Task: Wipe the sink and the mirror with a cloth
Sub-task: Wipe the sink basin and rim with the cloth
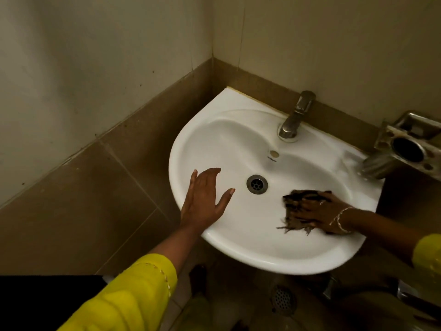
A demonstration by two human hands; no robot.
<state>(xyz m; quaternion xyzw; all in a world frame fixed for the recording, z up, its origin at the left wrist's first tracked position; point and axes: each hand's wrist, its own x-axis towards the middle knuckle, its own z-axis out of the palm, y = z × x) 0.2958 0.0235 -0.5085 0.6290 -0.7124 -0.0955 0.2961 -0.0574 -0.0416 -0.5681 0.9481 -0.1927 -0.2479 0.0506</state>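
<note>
The fingers [307,202] of the right hand [321,211] bend over a dark, bunched cloth [294,207] and clutch it against the white basin of the sink [238,130]. They are slightly blurred on my feed. The cloth lies on the basin's right inner slope, right of the drain [257,184], with frayed ends trailing toward the front rim. A thin bracelet [341,218] circles the wrist, which rests over the sink's right front edge. The bare forearm runs back to the right, ending in a yellow sleeve [428,254] at the frame's border.

The left hand [205,199] holds nothing. Its fingers [210,174] are straight and close together, pointing toward the wall, and the thumb splays out toward the drain. I see the palm turned down over the sink's left rim, though I cannot tell whether it touches the porcelain. The left forearm stretches diagonally from the lower left, out of a second yellow sleeve [133,292].

A metal tap [296,115] stands at the back of the sink, which is fixed to the right-hand wall just beside the room's corner. A tarnished metal holder [405,144] juts from the wall at the sink's right end. Brown tiles [119,175] line the lower walls, and a round floor grate [282,298] shows below the basin.
</note>
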